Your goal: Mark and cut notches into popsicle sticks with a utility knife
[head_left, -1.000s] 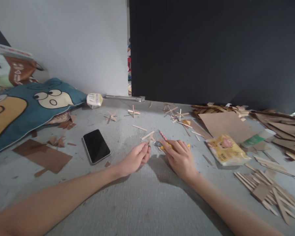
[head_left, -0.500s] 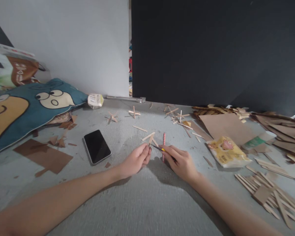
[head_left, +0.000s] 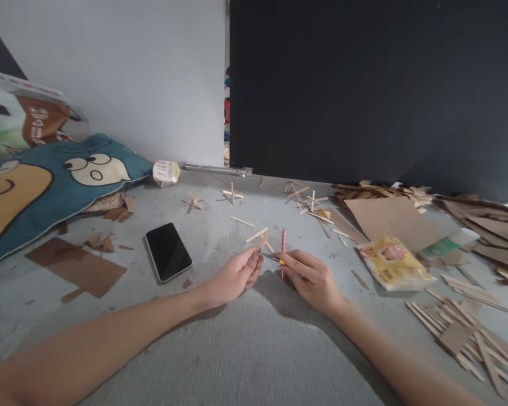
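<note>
My left hand [head_left: 233, 276] is closed, with a short wooden craft stick [head_left: 263, 242] pinched between thumb and fingers so that its end points up and away. From the right, my right hand [head_left: 312, 279] grips a small knife-like tool [head_left: 271, 256] with a thin dark blade and a bit of yellow at the fingers. Its blade reaches across to the stick at my left fingertips; whether it cuts in I cannot tell. A red-and-white striped stick [head_left: 284, 239] lies on the table, partly behind my right fingers. Loose craft sticks [head_left: 256, 234] lie just beyond my hands.
A black phone [head_left: 168, 252] and brown cardboard [head_left: 76, 267] lie left, near a blue pillow [head_left: 80, 180]. Several small stick crosses [head_left: 232, 194] stand at the back. To the right are a yellow tissue pack [head_left: 393, 262], a green-and-white tube [head_left: 449, 244] and piled sticks [head_left: 461, 332].
The held stick leans slightly more to the right, and the blade lies flatter against it. Both hands keep their grips. The whole view has shifted slightly.
</note>
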`<state>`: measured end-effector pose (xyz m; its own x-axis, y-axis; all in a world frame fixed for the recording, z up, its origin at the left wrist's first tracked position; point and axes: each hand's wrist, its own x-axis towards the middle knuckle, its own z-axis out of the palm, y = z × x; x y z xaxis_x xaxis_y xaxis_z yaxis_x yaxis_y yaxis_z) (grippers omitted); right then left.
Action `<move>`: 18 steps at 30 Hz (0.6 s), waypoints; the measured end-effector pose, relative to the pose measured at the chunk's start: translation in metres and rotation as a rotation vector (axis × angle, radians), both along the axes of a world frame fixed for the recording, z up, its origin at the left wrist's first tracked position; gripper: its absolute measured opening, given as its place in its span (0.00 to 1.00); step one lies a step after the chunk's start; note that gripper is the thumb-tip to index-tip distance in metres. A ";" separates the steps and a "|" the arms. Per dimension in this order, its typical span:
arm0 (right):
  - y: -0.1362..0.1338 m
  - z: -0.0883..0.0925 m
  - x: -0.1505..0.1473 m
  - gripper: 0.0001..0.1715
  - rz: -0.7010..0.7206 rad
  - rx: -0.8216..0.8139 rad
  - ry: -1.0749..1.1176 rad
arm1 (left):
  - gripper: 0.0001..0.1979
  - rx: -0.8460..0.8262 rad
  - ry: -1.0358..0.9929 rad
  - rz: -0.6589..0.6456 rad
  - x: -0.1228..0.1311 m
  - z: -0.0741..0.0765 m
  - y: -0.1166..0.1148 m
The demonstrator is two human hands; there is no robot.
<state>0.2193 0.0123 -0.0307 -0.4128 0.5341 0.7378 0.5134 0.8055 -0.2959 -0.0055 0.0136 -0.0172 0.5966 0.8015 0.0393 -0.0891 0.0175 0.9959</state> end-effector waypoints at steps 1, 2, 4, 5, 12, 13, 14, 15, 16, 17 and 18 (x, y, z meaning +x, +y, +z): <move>0.001 0.000 0.000 0.19 0.004 0.005 0.000 | 0.22 0.003 -0.001 -0.002 0.000 0.000 0.000; 0.001 0.001 0.001 0.20 0.007 0.013 -0.003 | 0.22 0.006 0.001 -0.007 0.000 0.001 0.000; 0.003 0.001 0.002 0.20 0.012 0.026 -0.012 | 0.22 0.011 0.016 -0.011 0.000 0.001 0.000; 0.004 0.002 0.003 0.20 0.017 0.026 -0.015 | 0.22 0.010 0.030 -0.011 0.000 0.002 -0.001; 0.005 0.003 0.004 0.20 0.063 0.017 -0.059 | 0.25 0.001 0.118 -0.044 -0.003 0.002 0.001; 0.004 0.004 0.004 0.20 0.060 0.013 -0.068 | 0.25 -0.009 0.114 -0.046 -0.003 0.001 0.002; 0.004 0.004 0.003 0.20 0.057 0.008 -0.075 | 0.25 -0.019 0.110 -0.046 -0.003 0.001 0.002; 0.003 0.005 0.003 0.21 0.057 0.004 -0.080 | 0.24 -0.025 0.110 -0.042 -0.002 0.001 0.003; 0.003 0.005 0.003 0.21 0.059 0.002 -0.083 | 0.24 -0.025 0.114 -0.036 -0.002 0.000 0.003; 0.003 0.006 0.003 0.22 0.060 0.004 -0.083 | 0.24 -0.021 0.120 -0.027 -0.002 0.000 0.003; 0.003 0.006 0.002 0.22 0.062 0.005 -0.084 | 0.23 -0.015 0.127 -0.020 -0.002 0.000 0.004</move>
<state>0.2218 0.0150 -0.0242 -0.5054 0.5025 0.7015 0.4857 0.8376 -0.2501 -0.0070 0.0172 -0.0168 0.6118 0.7895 -0.0494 0.0383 0.0328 0.9987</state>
